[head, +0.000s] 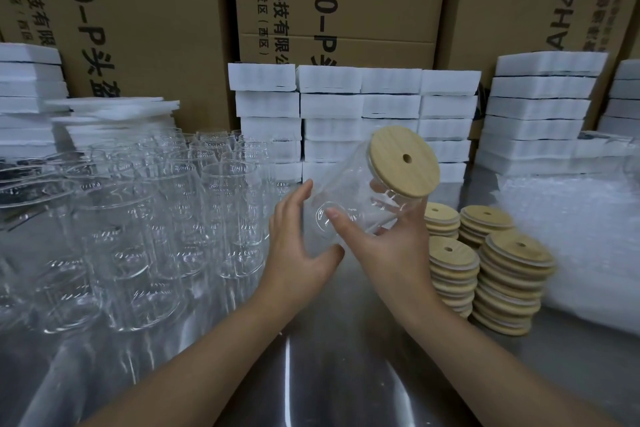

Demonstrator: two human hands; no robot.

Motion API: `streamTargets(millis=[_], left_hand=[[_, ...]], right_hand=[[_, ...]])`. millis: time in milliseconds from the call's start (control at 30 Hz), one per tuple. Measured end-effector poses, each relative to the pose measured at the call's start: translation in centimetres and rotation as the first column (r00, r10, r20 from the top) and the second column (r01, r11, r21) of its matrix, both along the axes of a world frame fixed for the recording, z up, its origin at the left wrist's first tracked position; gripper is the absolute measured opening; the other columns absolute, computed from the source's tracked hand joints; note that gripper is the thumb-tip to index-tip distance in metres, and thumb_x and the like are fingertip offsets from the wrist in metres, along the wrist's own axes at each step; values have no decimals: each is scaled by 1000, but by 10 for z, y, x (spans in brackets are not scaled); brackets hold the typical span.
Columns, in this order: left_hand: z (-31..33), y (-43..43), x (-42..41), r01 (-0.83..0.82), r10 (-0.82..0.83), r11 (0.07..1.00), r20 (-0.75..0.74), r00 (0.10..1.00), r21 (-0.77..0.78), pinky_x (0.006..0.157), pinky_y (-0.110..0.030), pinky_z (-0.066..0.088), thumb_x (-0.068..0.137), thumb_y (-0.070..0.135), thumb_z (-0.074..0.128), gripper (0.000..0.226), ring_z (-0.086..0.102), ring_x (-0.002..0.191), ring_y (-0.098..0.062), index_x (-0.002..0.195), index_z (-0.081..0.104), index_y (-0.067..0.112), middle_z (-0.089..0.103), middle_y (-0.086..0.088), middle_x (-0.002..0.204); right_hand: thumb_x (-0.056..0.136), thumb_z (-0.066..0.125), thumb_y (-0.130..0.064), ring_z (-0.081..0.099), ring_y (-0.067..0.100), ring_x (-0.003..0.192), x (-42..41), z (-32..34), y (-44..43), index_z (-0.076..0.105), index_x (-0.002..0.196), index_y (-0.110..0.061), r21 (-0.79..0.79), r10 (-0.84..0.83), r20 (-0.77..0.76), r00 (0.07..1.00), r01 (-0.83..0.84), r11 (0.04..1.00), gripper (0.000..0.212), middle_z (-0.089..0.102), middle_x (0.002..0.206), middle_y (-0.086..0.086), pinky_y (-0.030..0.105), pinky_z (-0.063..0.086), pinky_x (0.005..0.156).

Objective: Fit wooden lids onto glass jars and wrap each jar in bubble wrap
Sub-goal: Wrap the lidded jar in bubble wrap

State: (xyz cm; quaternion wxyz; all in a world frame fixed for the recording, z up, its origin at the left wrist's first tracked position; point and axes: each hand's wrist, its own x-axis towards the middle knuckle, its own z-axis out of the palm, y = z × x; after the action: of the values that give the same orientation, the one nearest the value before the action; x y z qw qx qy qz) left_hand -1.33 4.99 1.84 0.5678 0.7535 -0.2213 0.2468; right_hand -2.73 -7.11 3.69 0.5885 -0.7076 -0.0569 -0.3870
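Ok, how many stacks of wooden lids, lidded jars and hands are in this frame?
Stacks of wooden lids: 4
Lidded jar: 1
Hands, left and right: 2
Total: 7

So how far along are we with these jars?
Done: one lid sits on the jar gripped by the right hand, the left hand open at its base. In hand: that jar, not yet wrapped. Left: wrapping it in the bubble wrap, plus the many open jars and stacked lids.
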Motion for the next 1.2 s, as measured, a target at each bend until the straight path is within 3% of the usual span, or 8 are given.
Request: streamTargets(millis=[267, 500, 667, 800, 933, 1067, 1133, 1200], left_hand=[[3, -6, 6, -14, -100, 901, -238, 966, -434, 68, -15, 53, 96, 6, 51, 40, 66, 89, -13, 121, 42, 36, 48, 14, 116], [1, -2, 11, -47, -141, 869, -339, 930, -492, 70, -20, 58, 93, -1, 55, 36, 67, 62, -6, 121, 49, 21, 66, -2, 76], [2, -2, 9, -47, -78, 886, -248, 966, -462, 60, -16, 53, 92, -4, 55, 34, 64, 61, -2, 118, 52, 18, 64, -8, 79], [4, -4, 5, -26, 12, 918, -36, 999, -395, 63, -19, 52, 94, 2, 54, 35, 58, 66, 4, 109, 53, 33, 58, 7, 79], [5, 0, -5, 120, -94, 956, 107, 990, -269, 89, -28, 49, 76, 20, 61, 59, 58, 97, -5, 130, 41, 35, 57, 9, 100], [-1, -6, -8, 93, -96, 991, 21, 995, 92, 102, -2, 27, 62, 30, 82, 109, 30, 131, 10, 147, 15, 30, 27, 14, 136], [-2, -9, -8, 63, -59, 995, -54, 997, 76, 96, 5, 21, 56, 31, 91, 127, 21, 129, 19, 151, 8, 27, 16, 16, 141], [-2, -7, -4, 32, -31, 999, -115, 993, 9, 106, -9, 26, 50, 37, 94, 137, 21, 134, 14, 153, 4, 27, 16, 13, 150]], right_hand=[[54, 80, -56, 59, 9, 113, -5, 3, 1, 39, 129, -27, -31, 10, -8, 1000, -10, 999, 89, 60, 120, -11, 39, 49, 96], [57, 82, -50, 56, 9, 114, -5, 4, -2, 38, 129, -27, -27, 12, 5, 1000, -12, 1000, 87, 58, 121, -9, 40, 48, 97], [52, 76, -61, 54, 7, 113, -4, 3, 0, 35, 121, -36, -66, -37, 3, 999, 37, 997, 84, 55, 119, -10, 37, 47, 97], [52, 78, -60, 49, 14, 113, -6, 1, 1, 40, 124, -26, -162, -95, 10, 995, 95, 982, 88, 50, 118, -7, 38, 47, 94], [56, 82, -56, 45, 16, 112, -6, 2, -3, 42, 122, -25, -156, -105, -16, 994, 102, 983, 83, 45, 113, -9, 39, 46, 94], [58, 79, -59, 47, 10, 112, -8, 6, -3, 40, 127, -31, -67, -26, -64, 998, 22, 998, 84, 49, 114, -14, 40, 46, 96], [58, 78, -60, 48, 7, 112, -9, 6, 0, 39, 128, -35, -69, 13, -84, 996, -19, 997, 84, 49, 114, -18, 39, 45, 97], [55, 75, -62, 48, 5, 112, -11, 5, 3, 39, 128, -38, -85, 33, -100, 994, -42, 996, 85, 49, 114, -19, 35, 45, 97]])
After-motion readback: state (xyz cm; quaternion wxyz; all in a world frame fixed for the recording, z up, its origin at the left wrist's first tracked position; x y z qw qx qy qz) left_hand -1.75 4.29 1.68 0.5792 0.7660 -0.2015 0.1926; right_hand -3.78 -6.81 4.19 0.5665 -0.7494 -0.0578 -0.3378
